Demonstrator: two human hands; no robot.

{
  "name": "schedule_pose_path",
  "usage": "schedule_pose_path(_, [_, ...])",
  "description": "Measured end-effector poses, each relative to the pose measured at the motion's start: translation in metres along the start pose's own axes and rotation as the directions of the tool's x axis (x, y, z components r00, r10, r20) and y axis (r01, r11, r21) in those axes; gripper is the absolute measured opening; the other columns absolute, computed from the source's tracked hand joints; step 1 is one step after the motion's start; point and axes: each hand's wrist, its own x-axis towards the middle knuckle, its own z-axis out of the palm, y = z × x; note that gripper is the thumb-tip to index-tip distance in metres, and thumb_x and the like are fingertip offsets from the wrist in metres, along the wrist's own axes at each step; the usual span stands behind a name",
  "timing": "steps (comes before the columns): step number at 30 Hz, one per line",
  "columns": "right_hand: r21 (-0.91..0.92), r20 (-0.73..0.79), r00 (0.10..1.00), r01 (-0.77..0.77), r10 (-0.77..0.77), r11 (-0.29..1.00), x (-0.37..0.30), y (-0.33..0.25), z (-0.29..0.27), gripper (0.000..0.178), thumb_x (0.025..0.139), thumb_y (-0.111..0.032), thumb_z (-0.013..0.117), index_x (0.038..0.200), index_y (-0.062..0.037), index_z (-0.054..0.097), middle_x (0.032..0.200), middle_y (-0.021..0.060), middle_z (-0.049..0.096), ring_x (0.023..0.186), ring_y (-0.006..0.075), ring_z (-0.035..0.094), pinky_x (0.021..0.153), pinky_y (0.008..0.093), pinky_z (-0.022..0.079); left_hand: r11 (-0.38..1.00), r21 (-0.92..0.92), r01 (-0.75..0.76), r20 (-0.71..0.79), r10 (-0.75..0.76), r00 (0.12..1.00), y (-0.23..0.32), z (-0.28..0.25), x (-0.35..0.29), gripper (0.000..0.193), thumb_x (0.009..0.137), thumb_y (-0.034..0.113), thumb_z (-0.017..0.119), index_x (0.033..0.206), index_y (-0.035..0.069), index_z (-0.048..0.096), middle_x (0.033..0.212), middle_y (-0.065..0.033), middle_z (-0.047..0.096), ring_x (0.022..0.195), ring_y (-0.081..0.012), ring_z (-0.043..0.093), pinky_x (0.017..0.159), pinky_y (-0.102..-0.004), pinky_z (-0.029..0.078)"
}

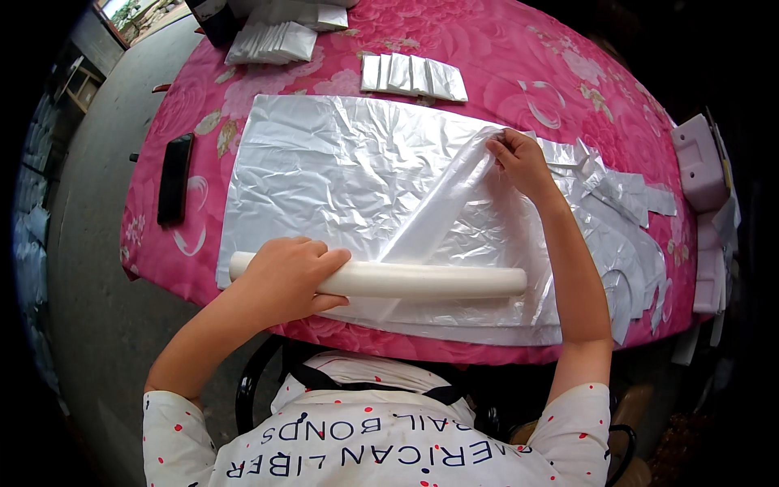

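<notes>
A stack of thin, shiny white plastic bags (324, 178) lies crumpled across the table in front of me, its cut handle ends toward the right. Across the near side of the stack rests a smooth white tube (438, 281). My left hand (294, 277) is closed over the tube's left part, thumb toward the right. Up at the right, my right hand (518, 158) pinches the edge of the top plastic bag (442, 207). That layer is lifted and folded over in a slanting crease running down to the tube.
A pink flowered tablecloth (519, 65) covers the table. Several folded plastic packets (412, 76) lie beyond the stack, with more folded packets (274, 44) at the far left. A black phone (174, 178) lies left. Pale pink plastic containers (700, 166) stand at the right edge.
</notes>
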Motion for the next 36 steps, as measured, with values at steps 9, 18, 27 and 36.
schedule_pose_path(9, [-0.044,0.144,0.990,0.015,-0.009,0.999,0.021,-0.010,0.014,0.020,0.088,-0.019,0.059,0.087,0.0010,0.060,0.067,0.0015,0.056,0.060,0.0083,0.048,0.057,0.0246,0.040,0.835,0.118,-0.538,-0.140,0.550,0.823,0.001,0.064,0.024,0.072,0.078,0.049,0.057,0.124,-0.004,0.044,0.126,-0.0177,0.045,0.117,-0.0293,0.044,0.101,-0.0387,0.034])
schedule_pose_path(18, [-0.263,0.068,0.962,0.274,-0.265,0.925,-0.061,-0.073,0.038,0.035,0.084,-0.026,0.062,0.108,-0.0019,0.058,0.107,0.0155,0.057,0.092,0.0278,0.056,0.079,0.0353,0.046,0.910,0.122,-0.396,-0.113,0.409,0.905,0.027,0.095,0.006,0.082,0.080,0.060,0.045,0.136,0.001,0.033,0.144,-0.0206,0.026,0.135,-0.0327,0.023,0.110,-0.0453,0.015])
schedule_pose_path(27, [-0.551,0.142,0.902,0.414,-0.408,0.725,-0.127,-0.052,0.046,0.052,0.071,-0.011,0.068,0.121,-0.0072,0.054,0.106,0.0061,0.059,0.091,0.0256,0.056,0.080,0.0374,0.045,0.937,0.211,-0.277,-0.148,0.311,0.939,0.047,0.115,-0.004,0.078,0.081,0.061,0.043,0.136,0.007,0.036,0.144,-0.0211,0.027,0.135,-0.0344,0.022,0.110,-0.0460,0.011])
schedule_pose_path(36, [-0.641,-0.159,0.944,0.125,-0.290,0.758,-0.105,-0.013,-0.017,0.050,0.076,-0.012,0.066,0.124,-0.0101,0.052,0.107,0.0101,0.060,0.093,0.0291,0.056,0.081,0.0372,0.045,0.838,0.142,-0.527,0.003,0.532,0.847,0.017,0.073,0.017,0.081,0.080,0.057,0.050,0.139,0.006,0.030,0.147,-0.0149,0.023,0.137,-0.0268,0.019,0.110,-0.0435,0.014])
